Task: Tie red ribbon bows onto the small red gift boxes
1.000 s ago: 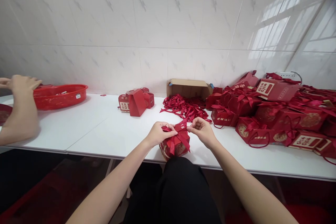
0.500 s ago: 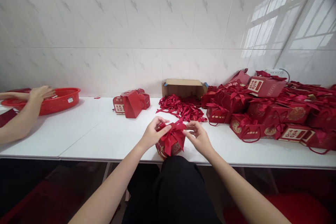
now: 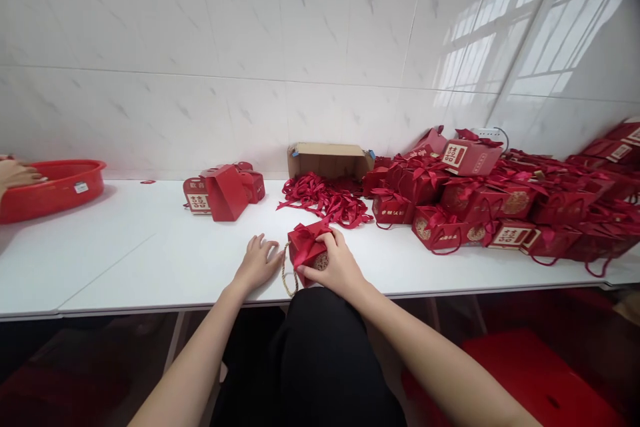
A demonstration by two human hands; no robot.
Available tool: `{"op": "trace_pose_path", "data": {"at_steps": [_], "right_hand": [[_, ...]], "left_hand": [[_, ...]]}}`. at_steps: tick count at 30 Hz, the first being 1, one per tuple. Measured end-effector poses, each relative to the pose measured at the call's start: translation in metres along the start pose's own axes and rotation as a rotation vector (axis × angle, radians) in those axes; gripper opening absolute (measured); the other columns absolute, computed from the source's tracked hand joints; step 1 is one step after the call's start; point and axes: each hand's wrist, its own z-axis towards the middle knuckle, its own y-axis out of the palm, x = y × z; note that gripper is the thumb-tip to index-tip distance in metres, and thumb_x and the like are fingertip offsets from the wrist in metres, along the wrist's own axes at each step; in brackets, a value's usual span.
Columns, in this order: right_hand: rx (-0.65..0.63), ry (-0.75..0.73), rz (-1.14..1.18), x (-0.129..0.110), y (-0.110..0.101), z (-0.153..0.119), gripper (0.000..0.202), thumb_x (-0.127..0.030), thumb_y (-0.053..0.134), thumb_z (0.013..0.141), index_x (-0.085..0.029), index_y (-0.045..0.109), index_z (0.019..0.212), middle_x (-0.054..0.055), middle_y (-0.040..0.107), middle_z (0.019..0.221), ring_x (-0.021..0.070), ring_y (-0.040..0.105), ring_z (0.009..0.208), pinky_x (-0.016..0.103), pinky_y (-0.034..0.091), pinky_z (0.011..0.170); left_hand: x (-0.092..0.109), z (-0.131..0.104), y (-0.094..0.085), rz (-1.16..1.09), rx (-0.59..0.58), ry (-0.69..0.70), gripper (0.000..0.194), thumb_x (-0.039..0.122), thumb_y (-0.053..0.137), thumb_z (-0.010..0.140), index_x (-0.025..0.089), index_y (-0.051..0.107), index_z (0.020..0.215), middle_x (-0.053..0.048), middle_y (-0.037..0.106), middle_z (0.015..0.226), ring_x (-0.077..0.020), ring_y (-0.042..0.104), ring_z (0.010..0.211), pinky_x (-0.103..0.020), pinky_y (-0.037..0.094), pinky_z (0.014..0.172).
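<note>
Right hand (image 3: 340,263) has the small red cardboard box with gold print (image 3: 321,261), thumb on the near side, fingers curled over the far side. Box sits at the front edge of the white table (image 3: 200,267), just ahead of the knee. Red satin ribbon bow (image 3: 303,250) on top. Left hand (image 3: 257,265) rests on the table just left of it, fingers loosely spread; can't tell if a fingertip touches the twisted gold cord handle (image 3: 284,275). Behind: heap of loose red ribbons (image 3: 325,200) spilling from an open brown carton (image 3: 333,149). Stacked red gift boxes (image 3: 465,200) to the right.
</note>
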Motion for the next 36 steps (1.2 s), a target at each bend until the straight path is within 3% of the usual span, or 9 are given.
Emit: {"op": "trace_pose_path", "data": {"at_steps": [6,11,16,19,24,27,29,33,36], "right_hand": [[0.168,0.125,-0.366,0.053,-0.053,-0.009,0.051,-0.048,0.062,0.067,-0.018,0.049,0.106,0.016,0.044,0.125,0.0301,0.048,0.106,0.045,0.042,0.086],[0.389,0.246,-0.878,0.128,-0.109,0.001,0.044,-0.043,0.050,0.079,-0.011,0.052,0.109,0.019,0.040,0.136,0.0361,0.026,0.128,0.055,0.019,0.100],[0.326,0.246,-0.959,0.168,-0.126,0.016,0.043,-0.040,0.039,0.087,-0.008,0.047,0.116,0.021,0.044,0.132,0.0303,0.030,0.127,0.052,0.017,0.102],[0.315,0.273,-0.923,0.170,-0.124,0.024,0.045,-0.037,0.039,0.085,-0.006,0.045,0.117,0.024,0.042,0.133,0.0304,0.030,0.128,0.052,0.017,0.104],[0.525,0.189,-0.861,0.136,-0.095,0.029,0.057,-0.033,0.042,0.083,-0.005,0.034,0.132,0.023,0.017,0.147,0.0360,0.009,0.136,0.057,0.013,0.104],[0.305,0.009,-0.608,0.108,-0.062,0.030,0.048,-0.034,0.044,0.083,-0.011,0.044,0.126,0.020,0.030,0.141,0.0334,0.022,0.132,0.052,0.020,0.104],[0.151,0.038,-0.399,0.095,-0.039,0.032,0.038,-0.033,0.051,0.080,-0.012,0.054,0.112,0.020,0.046,0.126,0.0334,0.036,0.121,0.050,0.028,0.100],[0.095,0.150,-0.246,0.086,-0.014,0.036,0.012,-0.024,0.053,0.076,-0.013,0.058,0.078,0.019,0.057,0.097,0.0326,0.049,0.100,0.049,0.038,0.085],[0.025,0.168,-0.131,0.081,-0.016,0.036,0.014,-0.020,0.055,0.072,-0.017,0.051,0.059,0.012,0.058,0.075,0.0253,0.055,0.081,0.040,0.044,0.074]], "left_hand": [[-0.002,0.001,-0.001,0.048,-0.038,-0.025,0.043,0.049,0.042,0.081,0.018,0.058,0.106,-0.015,0.035,0.137,-0.0336,0.020,0.135,-0.049,0.025,0.107],[-0.002,0.002,0.000,0.058,-0.040,-0.021,0.041,0.047,0.045,0.079,0.019,0.058,0.106,-0.014,0.037,0.137,-0.0329,0.022,0.135,-0.047,0.025,0.107],[-0.002,0.001,0.000,0.041,-0.041,-0.025,0.038,0.046,0.045,0.079,0.020,0.058,0.104,-0.013,0.037,0.136,-0.0330,0.021,0.135,-0.048,0.025,0.107],[-0.002,0.000,0.000,0.037,-0.041,-0.014,0.039,0.046,0.045,0.079,0.020,0.058,0.105,-0.013,0.039,0.135,-0.0330,0.022,0.135,-0.049,0.026,0.107],[0.001,-0.001,-0.001,0.034,-0.042,-0.032,0.040,0.045,0.045,0.079,0.018,0.057,0.106,-0.014,0.038,0.136,-0.0322,0.024,0.134,-0.047,0.026,0.107],[0.003,-0.002,-0.002,0.032,-0.047,-0.039,0.040,0.044,0.045,0.078,0.018,0.057,0.106,-0.014,0.038,0.136,-0.0318,0.024,0.134,-0.047,0.026,0.108],[0.005,-0.002,-0.003,0.031,-0.057,-0.042,0.039,0.043,0.045,0.079,0.017,0.058,0.106,-0.015,0.038,0.136,-0.0318,0.024,0.134,-0.046,0.026,0.108],[0.003,-0.003,-0.002,0.019,-0.069,-0.051,0.039,0.042,0.045,0.079,0.017,0.057,0.106,-0.017,0.036,0.137,-0.0314,0.023,0.135,-0.045,0.025,0.108],[0.000,-0.002,-0.002,-0.008,-0.057,-0.050,0.037,0.042,0.047,0.079,0.017,0.058,0.104,-0.016,0.038,0.136,-0.0319,0.025,0.134,-0.047,0.027,0.107]]}}
